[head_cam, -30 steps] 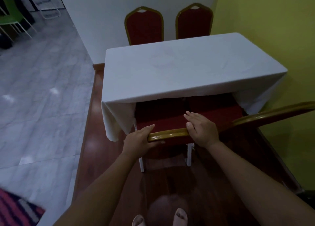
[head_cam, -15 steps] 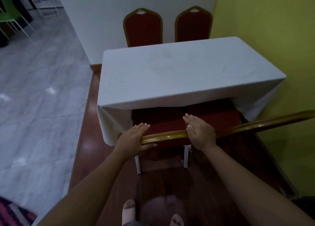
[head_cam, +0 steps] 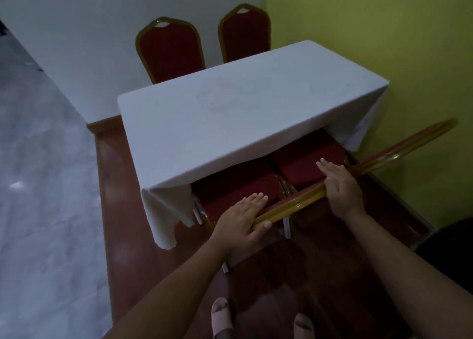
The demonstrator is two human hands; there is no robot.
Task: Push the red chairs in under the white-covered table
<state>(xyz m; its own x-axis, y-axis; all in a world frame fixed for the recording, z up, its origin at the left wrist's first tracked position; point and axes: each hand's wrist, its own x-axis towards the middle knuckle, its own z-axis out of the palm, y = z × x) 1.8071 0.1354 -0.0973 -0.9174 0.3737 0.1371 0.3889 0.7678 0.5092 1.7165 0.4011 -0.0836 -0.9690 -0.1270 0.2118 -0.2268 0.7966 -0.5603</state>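
Note:
The white-covered table (head_cam: 245, 113) stands in the middle. On its near side a red chair (head_cam: 235, 192) with a gold frame has its seat partly under the cloth. My left hand (head_cam: 243, 218) and my right hand (head_cam: 340, 187) both press on the gold top rail (head_cam: 289, 205) of that chair's back, fingers stretched forward over it. A second red chair (head_cam: 307, 159) sits beside it to the right, its gold back rail (head_cam: 409, 146) slanting toward the yellow wall. Two more red chairs (head_cam: 171, 49) (head_cam: 245, 34) stand upright at the far side.
A yellow wall (head_cam: 384, 31) runs along the right, a white wall (head_cam: 89, 31) behind the table. The table stands on a raised brown wooden platform (head_cam: 122, 210); grey marble floor (head_cam: 38, 185) lies lower on the left. My two slippered feet (head_cam: 222, 318) show at the bottom.
The view has swung and tilted to the right, closer to the table. My hands stay on the near chair's top rail, and its seat sits a little further under the cloth.

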